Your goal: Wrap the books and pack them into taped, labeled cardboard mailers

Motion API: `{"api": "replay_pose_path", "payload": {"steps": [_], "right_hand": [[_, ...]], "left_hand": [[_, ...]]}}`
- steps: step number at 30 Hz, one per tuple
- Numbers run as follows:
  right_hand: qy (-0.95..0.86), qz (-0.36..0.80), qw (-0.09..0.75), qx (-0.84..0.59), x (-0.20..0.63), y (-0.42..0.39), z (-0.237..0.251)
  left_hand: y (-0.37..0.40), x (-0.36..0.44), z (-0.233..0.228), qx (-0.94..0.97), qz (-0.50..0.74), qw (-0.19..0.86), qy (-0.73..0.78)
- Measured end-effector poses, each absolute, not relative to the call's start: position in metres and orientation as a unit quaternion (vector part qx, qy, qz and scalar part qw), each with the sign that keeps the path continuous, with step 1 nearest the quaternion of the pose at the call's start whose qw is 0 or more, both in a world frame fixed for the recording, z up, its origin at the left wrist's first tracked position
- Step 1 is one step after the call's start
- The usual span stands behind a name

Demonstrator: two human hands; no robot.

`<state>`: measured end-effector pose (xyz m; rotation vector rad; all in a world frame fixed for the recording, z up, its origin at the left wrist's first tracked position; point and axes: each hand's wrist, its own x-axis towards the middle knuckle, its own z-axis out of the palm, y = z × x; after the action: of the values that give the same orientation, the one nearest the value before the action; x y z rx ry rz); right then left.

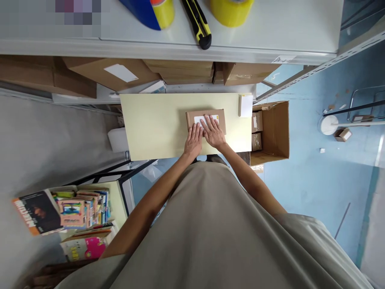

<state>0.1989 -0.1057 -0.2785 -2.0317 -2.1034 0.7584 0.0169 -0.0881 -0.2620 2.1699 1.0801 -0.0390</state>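
A small brown cardboard box (206, 114) lies on the pale yellow tabletop (156, 128) in front of me. On its top face is a white label (197, 119), partly covered by my fingers. My left hand (194, 139) rests flat on the box's near left part, fingers stretched out. Beside it, my right hand (214, 132) lies flat across the label with its fingers slightly spread. Both hands press on the box without gripping it. A stack of white labels or cards (246, 105) sits at the table's right end.
An open carton (275, 132) holding small taped boxes stands right of the table. Above the far edge runs a grey shelf (270, 36) with a utility knife (198, 26) and yellow tape roll (231, 12). Cardboard boxes (117, 74) fill the shelf below. Books (84, 208) stand at lower left.
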Motion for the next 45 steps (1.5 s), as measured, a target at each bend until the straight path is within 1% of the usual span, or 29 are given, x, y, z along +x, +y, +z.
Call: {"api": "replay_pose_path", "payload": {"steps": [3,5,7,10,12,14,16,19,22,24,27,31,34,37,39,45], "right_hand": [[-0.664,0.251,0.097,-0.698,0.215,-0.123,-0.281],[-0.6,0.249,0.136,-0.748,0.231,-0.141,-0.286],[-0.517,0.265,0.174,-0.795,0.247,-0.164,-0.293],[-0.435,0.334,0.213,-0.809,0.261,-0.192,-0.305],[-0.416,0.378,0.232,-0.794,0.26,-0.201,-0.311],[-0.408,0.392,0.258,-0.783,0.255,-0.199,-0.312],[-0.407,0.373,0.298,-0.779,0.251,-0.19,-0.305],[-0.403,0.341,0.349,-0.774,0.252,-0.171,-0.283],[-0.402,0.305,0.352,-0.788,0.253,-0.157,-0.257],[-0.404,0.28,0.339,-0.802,0.248,-0.154,-0.246],[-0.396,0.297,0.311,-0.811,0.234,-0.158,-0.243],[-0.38,0.353,0.291,-0.804,0.219,-0.173,-0.251],[-0.341,0.355,0.328,-0.806,0.215,-0.18,-0.255],[-0.289,0.343,0.379,-0.809,0.21,-0.183,-0.256],[-0.282,0.355,0.405,-0.794,0.202,-0.182,-0.255],[-0.276,0.374,0.428,-0.775,0.171,-0.187,-0.242]], "left_hand": [[-0.089,-0.002,-0.262,0.834,-0.012,0.344,0.43],[-0.09,-0.02,-0.265,0.825,-0.008,0.344,0.448],[-0.092,-0.034,-0.271,0.786,-0.006,0.36,0.502],[-0.091,-0.042,-0.286,0.68,-0.001,0.439,0.588],[-0.088,-0.037,-0.295,0.627,0.012,0.512,0.587],[-0.082,-0.031,-0.298,0.606,0.04,0.551,0.573],[-0.073,-0.029,-0.293,0.609,0.084,0.544,0.571],[-0.057,-0.034,-0.274,0.623,0.169,0.515,0.564],[-0.042,-0.043,-0.25,0.614,0.24,0.491,0.57],[-0.036,-0.05,-0.24,0.612,0.247,0.466,0.589],[-0.032,-0.063,-0.24,0.624,0.194,0.454,0.605],[-0.039,-0.081,-0.256,0.603,0.134,0.507,0.601],[-0.047,-0.089,-0.265,0.58,0.148,0.54,0.592],[-0.051,-0.092,-0.268,0.562,0.18,0.547,0.593],[-0.05,-0.093,-0.267,0.562,0.189,0.553,0.585],[-0.041,-0.089,-0.255,0.589,0.144,0.591,0.532]]}}
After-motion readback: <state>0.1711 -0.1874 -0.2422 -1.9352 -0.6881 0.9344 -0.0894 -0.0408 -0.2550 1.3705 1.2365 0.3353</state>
